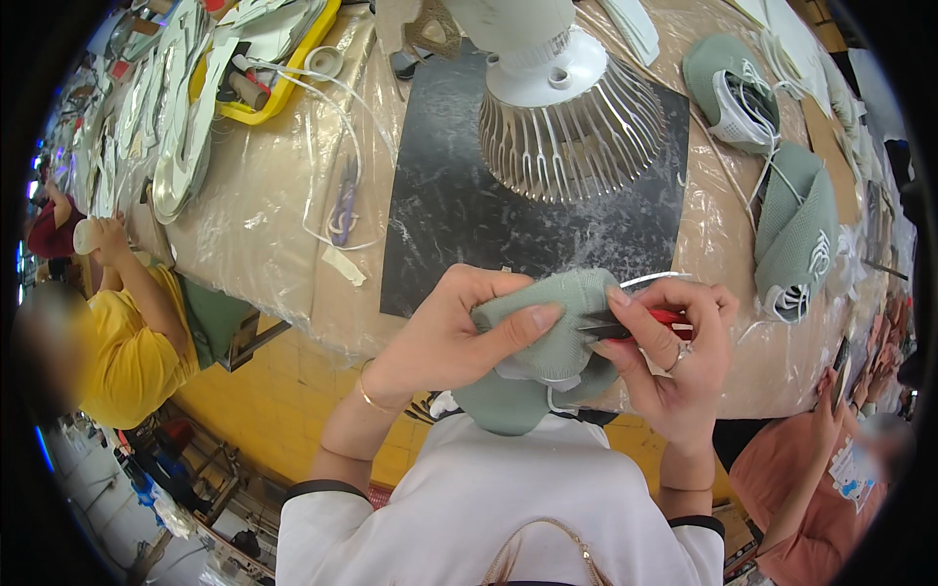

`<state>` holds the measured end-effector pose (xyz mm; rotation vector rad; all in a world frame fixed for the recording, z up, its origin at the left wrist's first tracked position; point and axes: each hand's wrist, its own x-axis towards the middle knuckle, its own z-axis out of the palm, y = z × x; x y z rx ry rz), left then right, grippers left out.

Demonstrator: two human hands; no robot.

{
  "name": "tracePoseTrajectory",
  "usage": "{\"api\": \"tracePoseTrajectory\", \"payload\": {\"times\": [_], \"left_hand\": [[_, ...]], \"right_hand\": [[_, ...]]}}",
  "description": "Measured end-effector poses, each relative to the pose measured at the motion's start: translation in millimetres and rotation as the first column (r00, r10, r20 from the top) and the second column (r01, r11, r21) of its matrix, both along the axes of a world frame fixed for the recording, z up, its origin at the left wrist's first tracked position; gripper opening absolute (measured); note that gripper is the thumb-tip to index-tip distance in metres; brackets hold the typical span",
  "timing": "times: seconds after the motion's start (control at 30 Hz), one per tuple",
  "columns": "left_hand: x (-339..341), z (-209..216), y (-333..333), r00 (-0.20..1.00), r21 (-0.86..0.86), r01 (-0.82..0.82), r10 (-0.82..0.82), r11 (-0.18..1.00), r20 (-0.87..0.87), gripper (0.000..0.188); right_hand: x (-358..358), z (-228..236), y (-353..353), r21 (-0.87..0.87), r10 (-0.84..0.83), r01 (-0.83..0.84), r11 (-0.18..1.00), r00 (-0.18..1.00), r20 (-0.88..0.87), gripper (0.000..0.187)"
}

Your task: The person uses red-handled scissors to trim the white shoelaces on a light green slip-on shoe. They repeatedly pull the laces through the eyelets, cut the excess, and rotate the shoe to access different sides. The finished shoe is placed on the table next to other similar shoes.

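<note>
A grey-green knit shoe upper (557,356) is held in front of my chest, at the near edge of the table. My left hand (445,337) grips its left side, thumb lying across the fabric. In my right hand (684,356) is a small cutting tool (670,318) with red handles and dark pointed blades, probably snips. The blade tips rest against the upper's right side; whether they touch a thread cannot be made out. My right thumb and fingers also press near the fabric. A white lace or cord shows behind the right hand.
A black mat (430,210) lies under a finned metal lamp (567,122). Two more grey-green shoe uppers (796,210) sit at right. Purple-handled scissors (343,207), a white cord and a yellow basket (262,109) are at left. Co-workers sit on both sides.
</note>
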<state>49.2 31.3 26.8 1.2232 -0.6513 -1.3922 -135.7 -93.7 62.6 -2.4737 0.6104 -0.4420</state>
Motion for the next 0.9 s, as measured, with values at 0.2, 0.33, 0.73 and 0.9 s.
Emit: {"api": "tracePoseTrajectory", "payload": {"times": [0.2,0.33,0.73,0.9], "left_hand": [[-1,0,0,0.999,0.014,-0.001,0.002,1.0,-0.042,0.025],[-2,2,-1,0.999,0.006,-0.019,0.019,1.0,-0.051,0.025],[-5,1,-1,0.998,0.017,-0.023,0.024,1.0,-0.063,0.024],[-7,0,-1,0.999,0.025,-0.031,0.032,0.999,-0.033,0.023]], "right_hand": [[5,5,4,-0.14,0.003,-0.006,0.99,1.0,-0.024,0.041],[5,7,5,-0.167,0.002,-0.006,0.986,1.0,-0.024,0.042],[4,9,9,-0.222,-0.031,0.015,0.975,0.997,-0.066,0.039],[4,10,11,-0.226,-0.033,0.017,0.974,0.997,-0.067,0.04]]}}
